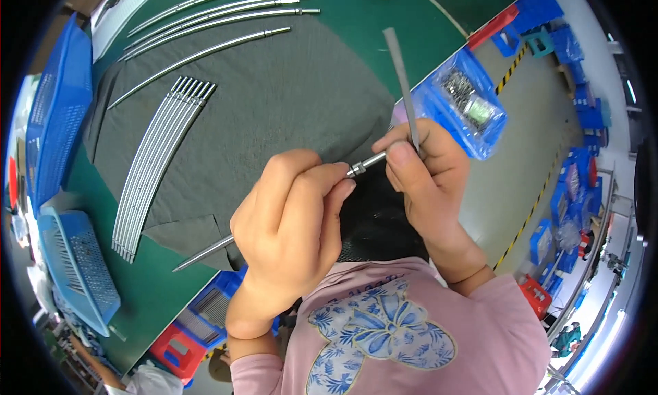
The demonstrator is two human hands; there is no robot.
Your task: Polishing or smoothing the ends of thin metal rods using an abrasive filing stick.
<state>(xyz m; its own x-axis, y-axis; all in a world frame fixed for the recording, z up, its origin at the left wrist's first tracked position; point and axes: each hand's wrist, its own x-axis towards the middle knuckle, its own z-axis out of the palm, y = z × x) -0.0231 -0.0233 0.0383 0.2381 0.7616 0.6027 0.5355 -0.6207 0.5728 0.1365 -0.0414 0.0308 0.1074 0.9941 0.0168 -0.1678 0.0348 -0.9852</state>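
Note:
My left hand (284, 210) is closed around a slim steel rod (373, 160). The rod has a ringed collar near its upper end, and its pointed lower end sticks out below the hand, over the table edge. My right hand (435, 179) grips a flat grey metal strip (399, 69), like a file, which stands up from the fingers. The right thumb and fingertips also meet the rod's upper end. To the left, a row of similar rods (161, 165) lies side by side on a dark grey cloth (274, 93). One rod (205, 54) lies apart above them.
More rods (226, 11) lie at the back of the green table (363, 59). A plastic-lined blue bin (439, 97) of small metal parts stands at the right edge. Blue baskets (62, 114) line the left. A red stool (179, 350) and another person's arm (96, 362) show lower left.

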